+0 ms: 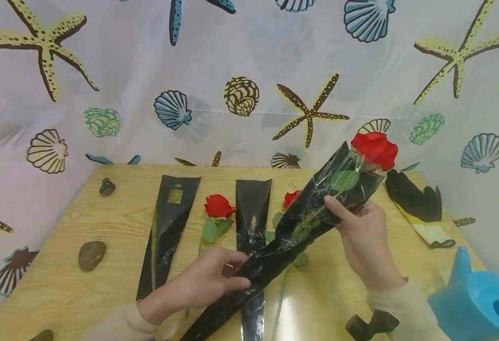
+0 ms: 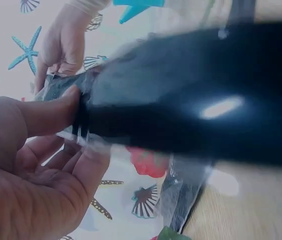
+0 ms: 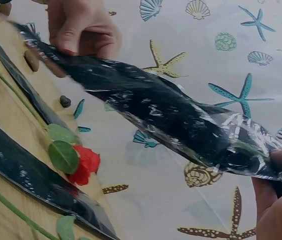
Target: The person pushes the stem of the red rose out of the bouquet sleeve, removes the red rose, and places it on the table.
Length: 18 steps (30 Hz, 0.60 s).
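Nearest, the narrow lower end of a long black-and-clear plastic flower sleeve (image 1: 300, 222) is pinched by the left hand (image 1: 207, 282), while its wider part is clasped by the right hand (image 1: 362, 237) above the pale wooden table (image 1: 83, 293), a red rose (image 1: 375, 149) being held inside it.

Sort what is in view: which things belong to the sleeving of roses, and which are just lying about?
In use: wrapped rose, black sleeve, left hand, right hand, loose roses, empty sleeves.
Lying about: stones, glove, blue watering can.
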Motion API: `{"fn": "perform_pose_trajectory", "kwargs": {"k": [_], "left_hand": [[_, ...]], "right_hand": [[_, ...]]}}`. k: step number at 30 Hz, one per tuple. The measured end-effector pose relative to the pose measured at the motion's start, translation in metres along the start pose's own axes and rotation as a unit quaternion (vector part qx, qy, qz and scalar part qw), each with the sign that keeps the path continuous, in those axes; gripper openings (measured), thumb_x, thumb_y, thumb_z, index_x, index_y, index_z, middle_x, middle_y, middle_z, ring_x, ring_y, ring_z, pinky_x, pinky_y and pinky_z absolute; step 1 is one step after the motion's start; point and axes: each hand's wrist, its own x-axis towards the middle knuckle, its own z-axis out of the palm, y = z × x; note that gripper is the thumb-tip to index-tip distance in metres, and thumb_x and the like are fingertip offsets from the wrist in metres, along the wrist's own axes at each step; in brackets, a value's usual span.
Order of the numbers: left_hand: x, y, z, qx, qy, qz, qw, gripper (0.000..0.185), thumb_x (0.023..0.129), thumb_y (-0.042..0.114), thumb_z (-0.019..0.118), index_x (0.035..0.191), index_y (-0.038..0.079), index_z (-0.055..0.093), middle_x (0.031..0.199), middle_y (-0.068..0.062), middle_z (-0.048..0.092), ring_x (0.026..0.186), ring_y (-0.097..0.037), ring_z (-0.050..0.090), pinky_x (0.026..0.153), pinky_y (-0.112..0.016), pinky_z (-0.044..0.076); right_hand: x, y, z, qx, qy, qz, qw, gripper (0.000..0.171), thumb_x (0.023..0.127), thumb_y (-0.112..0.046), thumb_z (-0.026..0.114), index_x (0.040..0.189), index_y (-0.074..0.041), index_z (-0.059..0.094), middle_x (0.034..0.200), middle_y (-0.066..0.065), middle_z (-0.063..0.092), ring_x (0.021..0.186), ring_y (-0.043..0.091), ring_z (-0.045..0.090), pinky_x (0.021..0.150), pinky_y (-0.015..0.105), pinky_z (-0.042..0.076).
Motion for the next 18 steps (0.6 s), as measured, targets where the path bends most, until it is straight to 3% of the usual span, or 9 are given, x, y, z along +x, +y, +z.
{"fn": "perform_pose_trajectory", "kwargs": {"k": [10, 16, 18], "left_hand": [[0.001, 0.006, 0.007, -0.063, 0.018, 0.002, 0.9979, 0.034, 0.089, 0.002, 0.073, 0.073, 0.008, 0.043, 0.071, 0.000, 0.031, 0.066, -0.010, 0.050, 0.061, -0.026, 0.040], [0.005, 0.007, 0.010, -0.051, 0.027, 0.001, 0.9983, 0.040, 0.089, 0.005, 0.074, 0.071, 0.005, 0.038, 0.069, 0.001, 0.025, 0.057, -0.010, 0.033, 0.058, -0.026, 0.031], [0.007, 0.007, 0.010, -0.044, 0.028, 0.005, 0.9986, 0.040, 0.089, 0.007, 0.074, 0.071, 0.005, 0.038, 0.068, 0.001, 0.025, 0.058, -0.010, 0.034, 0.059, -0.027, 0.032]], "right_hand": [[-0.006, 0.017, 0.009, -0.012, -0.009, -0.009, 1.000, 0.040, 0.086, -0.004, 0.077, 0.123, 0.001, 0.063, 0.116, 0.010, 0.068, 0.107, 0.022, 0.064, 0.092, 0.039, 0.050], [-0.010, 0.020, 0.011, -0.023, -0.020, -0.005, 1.000, 0.038, 0.088, -0.003, 0.075, 0.123, 0.002, 0.063, 0.113, 0.011, 0.069, 0.105, 0.023, 0.066, 0.091, 0.040, 0.051], [-0.010, 0.019, 0.010, -0.029, -0.027, -0.006, 0.999, 0.040, 0.088, -0.004, 0.075, 0.125, 0.001, 0.062, 0.115, 0.011, 0.069, 0.106, 0.023, 0.065, 0.091, 0.040, 0.051]]}}
